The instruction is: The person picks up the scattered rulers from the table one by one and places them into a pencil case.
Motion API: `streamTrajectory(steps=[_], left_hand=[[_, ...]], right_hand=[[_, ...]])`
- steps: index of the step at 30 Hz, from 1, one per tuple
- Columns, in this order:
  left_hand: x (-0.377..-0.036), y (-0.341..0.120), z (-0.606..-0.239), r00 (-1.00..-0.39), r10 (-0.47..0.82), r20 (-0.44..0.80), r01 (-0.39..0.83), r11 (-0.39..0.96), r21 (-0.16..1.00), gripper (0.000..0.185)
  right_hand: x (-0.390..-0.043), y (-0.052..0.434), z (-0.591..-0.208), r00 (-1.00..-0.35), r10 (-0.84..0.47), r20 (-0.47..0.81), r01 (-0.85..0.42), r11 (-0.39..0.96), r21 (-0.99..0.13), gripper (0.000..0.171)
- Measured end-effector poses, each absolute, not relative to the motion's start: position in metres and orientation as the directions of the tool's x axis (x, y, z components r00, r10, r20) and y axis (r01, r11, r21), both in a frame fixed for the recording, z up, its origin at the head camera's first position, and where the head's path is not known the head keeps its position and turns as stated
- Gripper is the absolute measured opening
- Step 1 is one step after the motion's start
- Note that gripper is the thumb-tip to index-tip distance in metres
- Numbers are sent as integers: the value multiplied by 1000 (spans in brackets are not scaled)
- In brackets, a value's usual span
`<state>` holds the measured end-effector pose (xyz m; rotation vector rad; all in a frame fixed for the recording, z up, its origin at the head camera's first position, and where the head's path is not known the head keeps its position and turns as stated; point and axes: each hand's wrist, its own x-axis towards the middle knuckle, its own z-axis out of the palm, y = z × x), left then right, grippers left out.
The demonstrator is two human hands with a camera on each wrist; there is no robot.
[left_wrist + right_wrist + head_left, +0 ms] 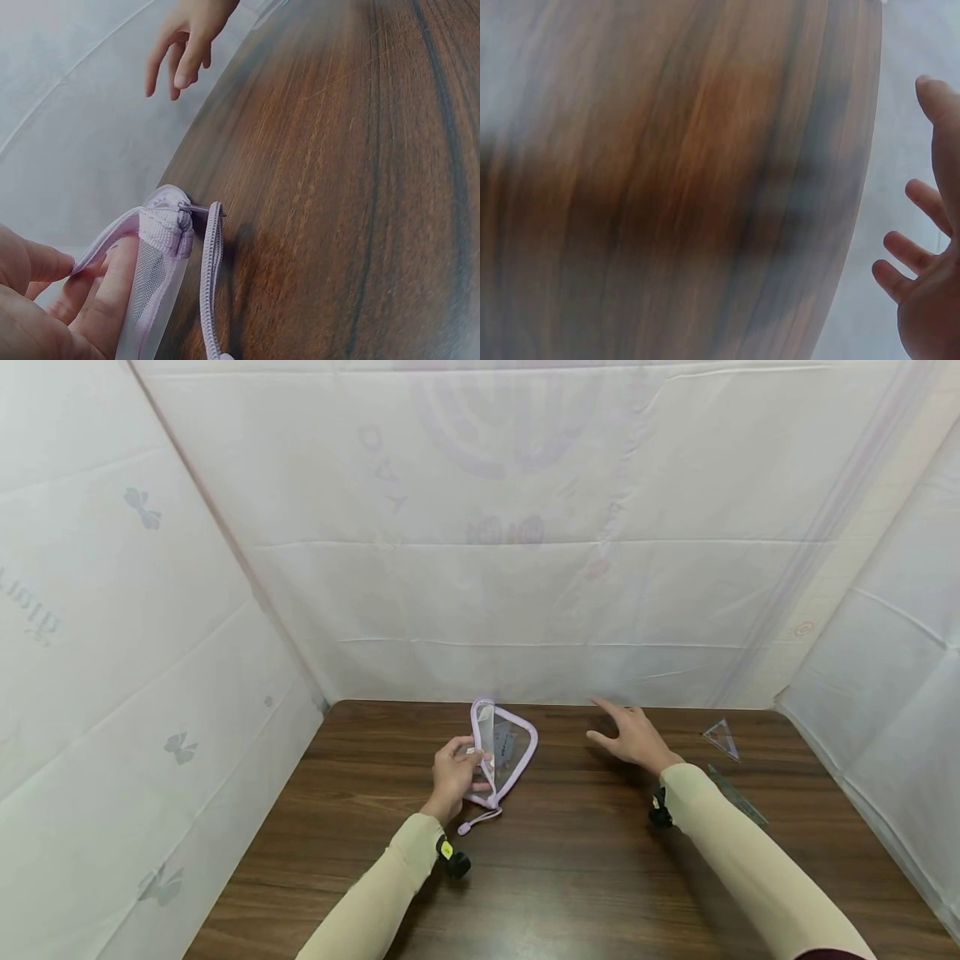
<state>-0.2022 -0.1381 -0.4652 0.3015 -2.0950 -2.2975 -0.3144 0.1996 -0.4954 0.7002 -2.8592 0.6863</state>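
Observation:
My left hand (452, 777) pinches the edge of a clear mesh zipper pouch (514, 763) with lilac trim. The pouch's mouth is spread, and a bluish see-through piece (505, 741) with dark marks shows inside; its kind is hard to tell. In the left wrist view, the lilac zipper end (169, 225) and its strap (212, 277) lie beside the fingers. To the right of the pouch, my right hand (633, 739) is over the table with spread fingers and holds nothing. A clear set square (722, 740) and a greenish see-through ruler (738, 795) lie beyond it on the right.
A dark wooden table (570, 877) carries everything. Pale printed sheeting (525, 593) hangs along its back edge, with more sheeting at the left and right sides. The right forearm (742, 852) passes close to the ruler.

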Motion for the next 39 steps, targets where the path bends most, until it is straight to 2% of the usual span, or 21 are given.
streamTrajectory(steps=[12,17,24,34,39], left_hand=[[-206,-137,-467,-980,-146,-132,-117,-107,987,30],[-206,-137,-468,-980,-150,-129,-113,-110,988,30],[-224,-140,-500,-975,-186,-119,-100,-111,989,28],[-223,-140,-496,-974,-180,-137,-116,-120,986,25],[-222,-140,-496,-974,-181,-133,-115,-110,987,25]], right_hand=[[-311,231,-492,-884,-420,204,-467,793,-392,73],[-309,244,-493,-905,-398,148,-424,824,-376,73],[-305,266,-490,-922,-376,95,-385,853,-352,71],[-306,303,-494,-947,-313,71,-320,903,-286,71],[-303,318,-494,-959,-276,59,-281,912,-299,73]])
